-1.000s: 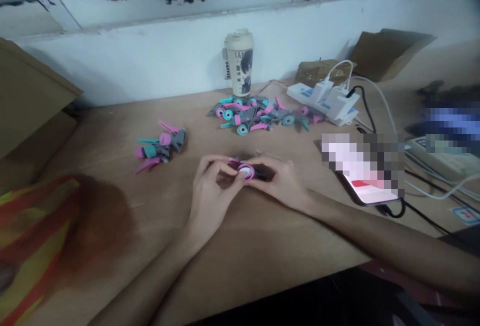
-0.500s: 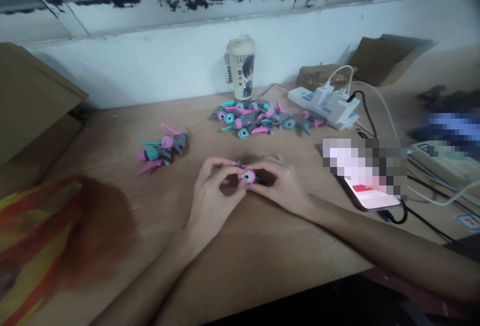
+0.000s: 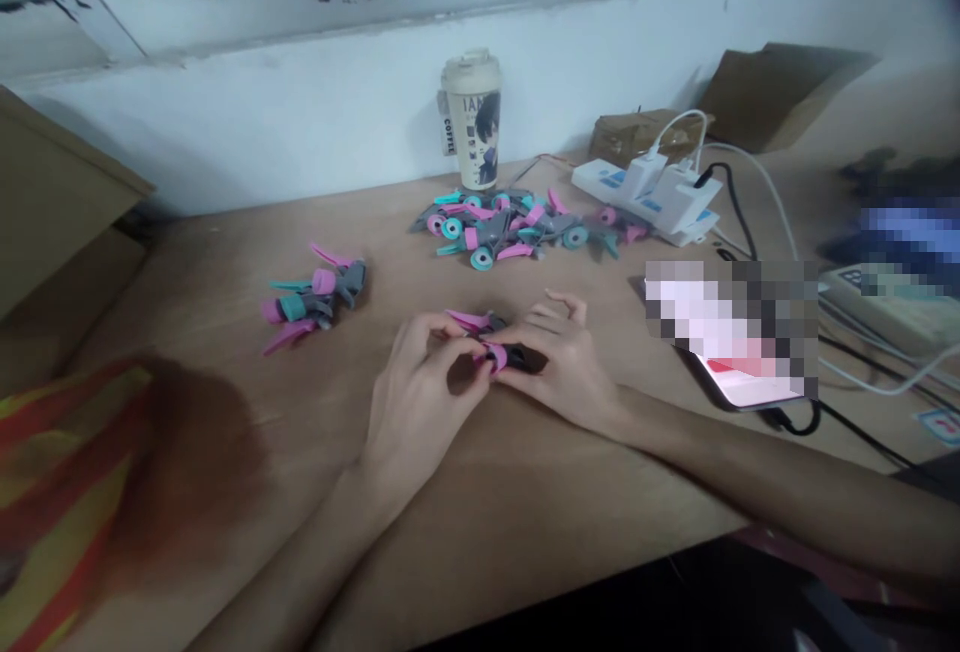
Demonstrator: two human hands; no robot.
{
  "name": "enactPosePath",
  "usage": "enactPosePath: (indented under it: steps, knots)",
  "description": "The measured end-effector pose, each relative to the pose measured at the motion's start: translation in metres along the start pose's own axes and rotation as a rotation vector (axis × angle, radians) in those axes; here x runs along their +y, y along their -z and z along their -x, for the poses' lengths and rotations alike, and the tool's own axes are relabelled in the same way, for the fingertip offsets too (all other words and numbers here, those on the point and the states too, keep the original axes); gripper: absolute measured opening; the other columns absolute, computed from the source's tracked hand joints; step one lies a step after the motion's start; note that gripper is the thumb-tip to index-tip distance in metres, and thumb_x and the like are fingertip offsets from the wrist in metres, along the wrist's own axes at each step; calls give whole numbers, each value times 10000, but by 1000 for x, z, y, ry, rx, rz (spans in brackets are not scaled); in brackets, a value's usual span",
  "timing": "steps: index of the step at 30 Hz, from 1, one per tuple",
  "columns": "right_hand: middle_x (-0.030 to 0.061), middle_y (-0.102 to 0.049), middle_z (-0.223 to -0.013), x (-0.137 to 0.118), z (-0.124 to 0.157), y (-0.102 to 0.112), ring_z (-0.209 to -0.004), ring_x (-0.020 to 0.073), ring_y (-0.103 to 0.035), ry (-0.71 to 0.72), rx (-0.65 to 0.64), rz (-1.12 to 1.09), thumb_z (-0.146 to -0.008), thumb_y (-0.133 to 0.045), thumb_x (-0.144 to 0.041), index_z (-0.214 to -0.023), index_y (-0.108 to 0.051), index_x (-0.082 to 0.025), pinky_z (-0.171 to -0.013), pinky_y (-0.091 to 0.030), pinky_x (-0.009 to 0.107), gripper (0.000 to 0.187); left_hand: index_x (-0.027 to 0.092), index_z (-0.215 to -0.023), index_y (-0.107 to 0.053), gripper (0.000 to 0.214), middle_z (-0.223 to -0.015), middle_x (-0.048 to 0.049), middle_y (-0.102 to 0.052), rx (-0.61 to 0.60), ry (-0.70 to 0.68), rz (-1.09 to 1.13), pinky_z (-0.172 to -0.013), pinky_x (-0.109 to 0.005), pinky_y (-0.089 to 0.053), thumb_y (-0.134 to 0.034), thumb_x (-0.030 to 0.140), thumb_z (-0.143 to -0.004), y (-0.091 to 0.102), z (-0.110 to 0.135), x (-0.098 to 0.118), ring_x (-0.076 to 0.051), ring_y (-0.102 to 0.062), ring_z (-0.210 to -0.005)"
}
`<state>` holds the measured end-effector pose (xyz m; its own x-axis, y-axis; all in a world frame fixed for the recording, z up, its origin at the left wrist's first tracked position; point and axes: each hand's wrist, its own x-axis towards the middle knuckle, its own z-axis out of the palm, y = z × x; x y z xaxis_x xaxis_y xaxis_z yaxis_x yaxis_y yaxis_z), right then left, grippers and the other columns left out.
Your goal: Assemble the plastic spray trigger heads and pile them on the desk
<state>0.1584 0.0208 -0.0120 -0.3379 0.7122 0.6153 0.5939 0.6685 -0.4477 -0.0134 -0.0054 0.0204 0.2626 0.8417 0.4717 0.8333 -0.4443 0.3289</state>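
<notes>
Between both hands, just above the table, is a grey and pink trigger sprayer head [image 3: 496, 356] with a pink lever and a pink round collar. The fingertips of my left hand [image 3: 427, 377] pinch the collar side. My right hand [image 3: 555, 357] grips the dark grey body with thumb and forefinger, its other fingers partly raised. Fingers cover part of the piece. Left of my hands lies a small group of similar sprayer heads [image 3: 322, 282] in pink, teal and grey. A larger pile of sprayer heads [image 3: 495, 227] lies beyond my hands.
Behind the pile stands a coffee cup [image 3: 474, 122] by the wall. A white power strip [image 3: 660, 197] with plugs and cables sits at the back right. Nearer is a phone [image 3: 727, 342] on a cable. A cardboard box [image 3: 60, 192] and a red-yellow bag [image 3: 67, 492] are left.
The sprayer head has turned in my fingers: its collar opening faced me before, and now the collar's side and pink lever show. My right fingers have lifted a little. The view has shifted slightly.
</notes>
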Motion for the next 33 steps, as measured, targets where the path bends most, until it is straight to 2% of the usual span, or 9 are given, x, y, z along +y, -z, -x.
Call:
enactPosePath:
  steps: [3,8,12,14,21,24,27,30,33]
  knots:
    - [-32,-675,-790,0,2,-1,-810,144,-595,25,-4,20,-809,-625,-343,-891,-646,-253,-998,-226,387,123,220,-773,-639,8,-958,-28,-580,-33,39,34,-704,-294,-509,-631,222,-770,-3,1,-2,-187,-585,-900]
    - [-28,-673,-796,0,2,-2,-816,148,-592,12,14,27,-801,-635,-350,-891,-642,-246,-990,-238,386,138,207,-787,-635,45,-887,-15,-579,-42,139,238,-674,-267,-519,-595,211,-807,-12,5,-2,-141,-592,-794]
    - [-25,-674,-805,-1,0,0,-807,153,-597,-62,27,-2,-791,-637,-390,-825,-635,-245,-984,-245,389,149,209,-881,-627,81,-965,-36,-577,97,37,163,-809,-332,-498,-558,200,-841,-17,8,3,-166,-574,-904]
    - [-22,-672,-812,-2,-1,0,-815,155,-601,-82,29,-33,-792,-633,-401,-826,-632,-243,-984,-247,389,162,213,-926,-626,107,-991,-41,-568,113,0,181,-822,-326,-492,-553,202,-849,-17,8,2,-166,-568,-932]
    - [-25,-674,-890,-4,-2,-2,-913,170,-594,-186,11,-109,-777,-649,-394,-861,-614,-252,-975,-230,400,168,205,-899,-630,209,-924,-30,-594,79,191,411,-711,-258,-500,-446,305,-913,-13,4,-8,-135,-596,-834]
    - [-19,-663,-909,-2,-2,-4,-947,176,-582,-206,-9,-98,-778,-650,-370,-889,-611,-254,-985,-222,408,165,207,-1000,-577,253,-981,-38,-619,66,219,390,-722,-278,-508,-591,381,-816,-13,5,-7,-163,-607,-876]
    - [-17,-649,-902,-3,-1,-7,-959,178,-577,-189,-41,-77,-779,-653,-326,-897,-613,-256,-997,-215,419,143,224,-974,-581,275,-927,-18,-665,-74,216,349,-732,-297,-507,-641,390,-764,-14,4,-7,-173,-630,-833]
    - [9,-635,-1018,-6,1,-10,-1034,205,-550,-166,-93,-98,-738,-689,-369,-1048,-572,-262,-978,-265,418,348,229,-872,-615,149,-833,-1,-684,-118,224,276,-701,-288,-496,-601,352,-788,-12,-2,-17,-166,-638,-752]
    - [50,-586,-1165,-10,5,-13,-1128,246,-490,-173,-139,-130,-666,-715,-495,-1246,-447,-252,-964,-321,423,683,217,-882,-626,153,-841,-17,-676,5,219,133,-717,-302,-476,-577,336,-799,-6,-12,-40,-177,-628,-761]
